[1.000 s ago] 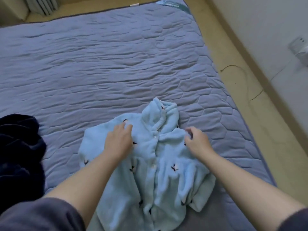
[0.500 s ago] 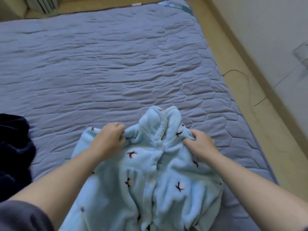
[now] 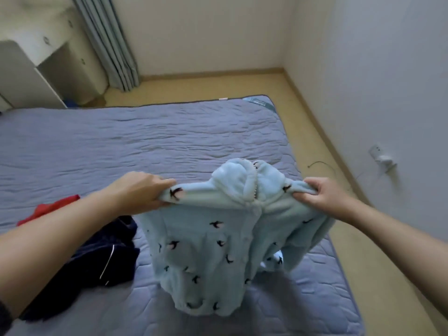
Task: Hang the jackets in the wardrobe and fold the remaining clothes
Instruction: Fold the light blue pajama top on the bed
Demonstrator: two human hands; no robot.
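A light blue fleece jacket [image 3: 206, 253] with small dark bird prints hangs in the air above the bed, its buttoned front toward me. My left hand [image 3: 143, 190] grips its left shoulder and my right hand [image 3: 320, 195] grips its right shoulder. The collar stands up between my hands. Its hem hangs just over the grey-blue quilted bed cover [image 3: 145, 146].
A dark navy garment [image 3: 97, 260] with a white stripe lies crumpled on the bed at the left, a red garment [image 3: 51, 209] behind it. A white cabinet [image 3: 48, 69] and grey curtain [image 3: 109, 44] stand beyond the bed. A wall socket with a plug [image 3: 381, 157] is on the right.
Both hands gathered the jacket's shoulders and lifted it off the bed, so it now hangs. The view has tilted up to show the room.
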